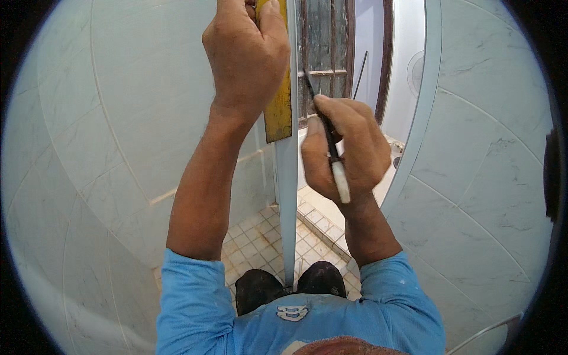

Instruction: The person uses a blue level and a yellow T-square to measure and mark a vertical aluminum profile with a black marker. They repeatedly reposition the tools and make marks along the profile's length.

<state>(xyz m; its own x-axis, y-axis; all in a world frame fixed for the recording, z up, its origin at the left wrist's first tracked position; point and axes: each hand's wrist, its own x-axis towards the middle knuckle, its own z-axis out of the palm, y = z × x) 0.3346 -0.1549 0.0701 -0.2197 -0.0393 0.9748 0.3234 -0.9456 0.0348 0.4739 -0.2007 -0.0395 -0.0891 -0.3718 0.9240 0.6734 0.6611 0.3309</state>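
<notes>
My left hand (251, 59), raised at the top, has its fingers closed around a worn yellow straight bar (279, 118), which looks like a spirit level. The bar stands upright against a long pale blue upright strip (287, 195). Just right of that strip, my right hand (358, 142) pinches a slim black pen (341, 180) with a white butt end. Its dark tip points up and slightly left, near the strip's edge; whether it touches anything I cannot tell. The upper part of the bar is out of view.
Pale marbled tile walls stand on the left (118, 118) and right (485, 160). Past the opening are a dark-framed door with panes (322, 41) and a thin dark rod (360, 74). Small square tiles cover the floor (254, 239), beside a low step (322, 228).
</notes>
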